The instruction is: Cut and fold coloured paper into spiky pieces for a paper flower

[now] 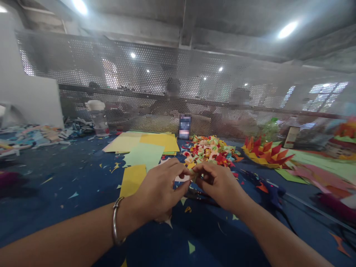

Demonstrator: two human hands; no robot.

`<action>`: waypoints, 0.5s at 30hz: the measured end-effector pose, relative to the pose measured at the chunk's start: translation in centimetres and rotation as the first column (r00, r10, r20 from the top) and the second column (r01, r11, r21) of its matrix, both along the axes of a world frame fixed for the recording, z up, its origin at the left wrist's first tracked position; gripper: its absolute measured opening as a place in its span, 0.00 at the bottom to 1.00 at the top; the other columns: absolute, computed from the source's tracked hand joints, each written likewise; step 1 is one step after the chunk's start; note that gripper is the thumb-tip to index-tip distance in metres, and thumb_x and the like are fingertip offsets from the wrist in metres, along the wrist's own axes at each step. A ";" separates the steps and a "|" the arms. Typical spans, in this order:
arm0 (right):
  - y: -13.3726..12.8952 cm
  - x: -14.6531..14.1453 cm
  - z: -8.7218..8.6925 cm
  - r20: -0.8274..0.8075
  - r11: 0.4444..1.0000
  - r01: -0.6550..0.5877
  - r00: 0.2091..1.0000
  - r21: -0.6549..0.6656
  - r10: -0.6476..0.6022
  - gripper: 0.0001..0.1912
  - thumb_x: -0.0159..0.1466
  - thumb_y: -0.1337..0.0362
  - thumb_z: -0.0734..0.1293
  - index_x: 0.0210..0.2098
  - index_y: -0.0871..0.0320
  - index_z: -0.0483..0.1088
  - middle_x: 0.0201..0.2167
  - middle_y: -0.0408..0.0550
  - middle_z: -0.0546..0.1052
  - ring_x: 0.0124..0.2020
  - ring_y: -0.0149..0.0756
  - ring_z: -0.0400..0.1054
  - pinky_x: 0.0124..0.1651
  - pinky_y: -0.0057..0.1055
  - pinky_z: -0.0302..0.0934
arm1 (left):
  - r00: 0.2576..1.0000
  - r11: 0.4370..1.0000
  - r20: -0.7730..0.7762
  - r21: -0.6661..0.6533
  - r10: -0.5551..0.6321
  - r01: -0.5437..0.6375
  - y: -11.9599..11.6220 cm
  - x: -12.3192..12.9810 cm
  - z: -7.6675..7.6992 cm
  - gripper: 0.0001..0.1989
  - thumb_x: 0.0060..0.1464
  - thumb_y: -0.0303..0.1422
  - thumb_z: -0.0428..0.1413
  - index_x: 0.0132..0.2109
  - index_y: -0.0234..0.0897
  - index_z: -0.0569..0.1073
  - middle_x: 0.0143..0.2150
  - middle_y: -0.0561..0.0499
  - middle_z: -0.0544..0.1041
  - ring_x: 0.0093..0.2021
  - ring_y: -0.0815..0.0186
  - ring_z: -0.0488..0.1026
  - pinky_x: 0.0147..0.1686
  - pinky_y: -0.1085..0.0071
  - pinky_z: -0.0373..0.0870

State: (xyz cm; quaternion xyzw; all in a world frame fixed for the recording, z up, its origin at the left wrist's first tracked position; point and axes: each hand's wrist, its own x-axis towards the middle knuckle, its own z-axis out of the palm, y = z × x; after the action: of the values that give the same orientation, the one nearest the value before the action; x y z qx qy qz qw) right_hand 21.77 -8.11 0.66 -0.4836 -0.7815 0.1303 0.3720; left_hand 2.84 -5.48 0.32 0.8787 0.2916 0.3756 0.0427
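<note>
My left hand (164,185) and my right hand (218,185) meet in the middle of the view. Between their fingertips they pinch a small pale yellow-green piece of paper (193,175), mostly covered by the fingers. Behind the hands lies a pile of small folded paper pieces (213,150) in red, yellow, pink and cream. To the left of my left hand are a yellow paper sheet (132,180) and a light green paper sheet (146,154). Under the hands, a dark, thin tool (203,198) is partly hidden; I cannot tell its kind.
A blue glue gun (274,196) with a cable lies right of my right hand. Beyond it stands an orange and yellow paper crown (265,154). A phone (185,127) leans at the back, and a clear bottle (98,118) stands left. Paper scraps litter the dark blue table (91,218).
</note>
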 end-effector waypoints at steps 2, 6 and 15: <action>0.0 0.0 0.1 0.008 1.000 0.002 1.000 0.006 -0.002 0.05 0.57 0.72 0.63 0.32 0.56 0.67 0.27 0.41 0.70 0.23 0.27 0.58 0.26 0.25 0.54 | 1.000 1.000 0.000 0.009 0.000 0.000 0.0 0.0 -0.1 0.05 0.54 0.32 0.52 0.38 0.38 0.70 0.33 0.51 0.70 0.32 0.66 0.66 0.32 0.68 0.63; 0.0 -0.1 0.1 0.005 1.000 0.004 1.000 0.001 -0.004 0.06 0.57 0.72 0.63 0.33 0.56 0.67 0.26 0.41 0.70 0.23 0.27 0.58 0.25 0.26 0.54 | 1.000 1.000 0.014 0.017 -0.003 0.003 -0.1 0.0 -0.1 0.05 0.54 0.32 0.52 0.37 0.38 0.70 0.33 0.51 0.70 0.31 0.67 0.66 0.31 0.68 0.64; 0.2 0.0 0.0 -0.002 1.000 0.009 1.000 -0.001 -0.009 0.04 0.57 0.70 0.63 0.32 0.56 0.67 0.25 0.41 0.69 0.22 0.27 0.57 0.24 0.25 0.54 | 0.999 0.999 0.035 0.032 -0.014 0.013 -0.2 -0.1 -0.1 0.05 0.55 0.32 0.51 0.37 0.38 0.70 0.33 0.51 0.70 0.30 0.68 0.66 0.30 0.70 0.64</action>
State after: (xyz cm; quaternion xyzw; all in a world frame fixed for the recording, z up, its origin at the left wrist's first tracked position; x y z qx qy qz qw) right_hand 21.80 -7.94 0.62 -0.4871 -0.7789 0.1297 0.3732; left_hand 2.77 -5.70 0.27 0.8745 0.2788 0.3953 0.0364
